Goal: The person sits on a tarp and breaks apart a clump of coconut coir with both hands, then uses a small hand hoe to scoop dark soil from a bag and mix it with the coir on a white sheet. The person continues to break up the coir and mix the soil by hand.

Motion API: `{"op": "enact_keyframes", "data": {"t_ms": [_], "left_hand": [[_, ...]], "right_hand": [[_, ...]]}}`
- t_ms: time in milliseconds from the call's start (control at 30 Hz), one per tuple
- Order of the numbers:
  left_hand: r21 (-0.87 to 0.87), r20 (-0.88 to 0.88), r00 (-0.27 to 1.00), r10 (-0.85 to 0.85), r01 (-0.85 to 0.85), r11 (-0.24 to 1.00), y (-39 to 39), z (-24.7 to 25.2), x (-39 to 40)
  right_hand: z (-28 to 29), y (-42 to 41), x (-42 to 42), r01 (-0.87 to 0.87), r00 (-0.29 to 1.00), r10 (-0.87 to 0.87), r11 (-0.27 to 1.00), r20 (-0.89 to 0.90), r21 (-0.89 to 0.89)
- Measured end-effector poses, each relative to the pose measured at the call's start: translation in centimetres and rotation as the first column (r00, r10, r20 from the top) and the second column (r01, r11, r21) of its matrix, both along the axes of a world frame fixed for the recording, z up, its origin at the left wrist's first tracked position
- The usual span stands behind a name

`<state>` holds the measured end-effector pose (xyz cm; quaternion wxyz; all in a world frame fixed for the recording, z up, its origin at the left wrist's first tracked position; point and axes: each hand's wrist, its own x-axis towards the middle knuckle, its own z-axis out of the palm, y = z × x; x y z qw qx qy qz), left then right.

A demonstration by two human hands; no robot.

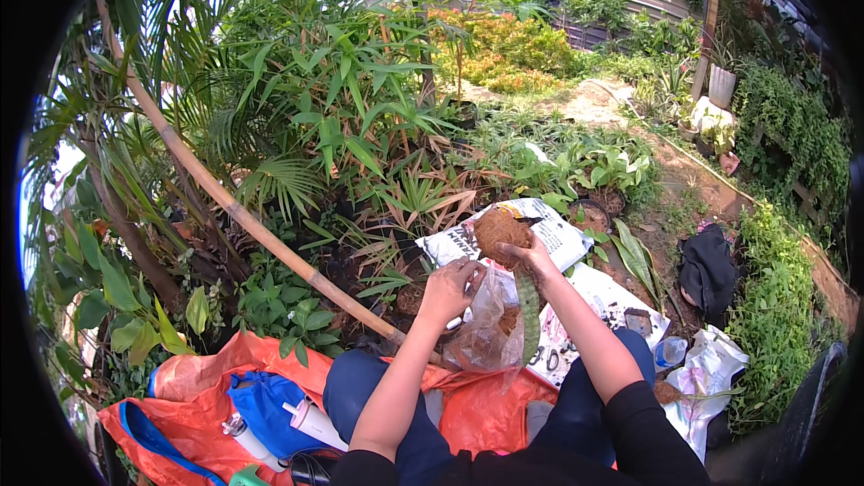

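Observation:
A round ball wrapped in brown coconut fibre [501,235] is held up in my right hand [530,260], its fingers around the lower right side. A long mottled green leaf [530,324], like a snake plant's, hangs below that hand. My left hand [447,291] is beside the ball, its fingers curled at the top of a clear plastic bag [472,347]; whether they grip the plastic is not clear. Brown fibre [509,319] shows inside the bag. Beneath the ball lies a white printed sack [567,246]. Dark scissor handles [544,356] rest on a white sheet [587,297] near my knee.
An orange tarp [202,371] spreads under me, carrying a blue bag [266,408], a white tumbler [317,424] and a bottle [253,442]. A bamboo pole [236,206] slants across the left. Rightward are a plastic bottle [670,352], another sack [709,364] and dark cloth [709,270].

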<state>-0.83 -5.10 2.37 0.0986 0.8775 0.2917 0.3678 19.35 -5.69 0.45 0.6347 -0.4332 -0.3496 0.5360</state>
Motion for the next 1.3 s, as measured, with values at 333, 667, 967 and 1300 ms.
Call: {"op": "enact_keyframes", "data": {"t_ms": [333, 667, 967, 1300], "left_hand": [[-0.081, -0.054, 0.998, -0.018, 0.014, 0.997, -0.3, 0.7, -0.6], [-0.121, -0.098, 0.995, 0.029, -0.041, 0.992, 0.2, 1.6, -1.2], [-0.071, -0.054, 0.996, 0.073, -0.077, 0.994, 1.3, 2.5, -2.8], [-0.246, 0.162, 0.986, 0.035, 0.006, 0.969, 1.4, 1.8, -2.0]], "right_hand": [[-0.1, 0.2, -0.4, -0.042, 0.892, 0.022, 0.998, 0.452, 0.035], [1.0, -1.3, -1.5, -0.343, 0.781, 0.361, 0.93, 0.509, -0.133], [1.0, -0.7, -0.2, -0.417, 0.647, 0.352, 0.906, 0.676, -0.072], [0.5, -0.9, 0.0, -0.515, 0.369, 0.362, 0.846, 0.856, -0.136]]}}
